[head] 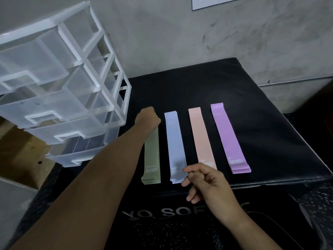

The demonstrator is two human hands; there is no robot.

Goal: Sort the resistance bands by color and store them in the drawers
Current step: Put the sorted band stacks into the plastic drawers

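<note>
Right hand [207, 183] hovers over the front edge of the black padded box [261, 109]. Its fingers [185, 170] are loosely curled and released, with index and thumb at the near corner of the blue band stack [175, 147]. Left hand [147, 117] covers the far end of the green band stack [152, 156]; its fingers are hidden, so can't tell if they are grasping. Peach band stack [202, 138] and purple band stack [228, 138] lie parallel to these, with gaps between all four and their near ends close to the front edge. Bare padding lies right of the purple stack and behind the row toward the wall [180, 33]. Clear plastic drawer unit [54, 87] stands left, drawers pulled out in steps.
</note>
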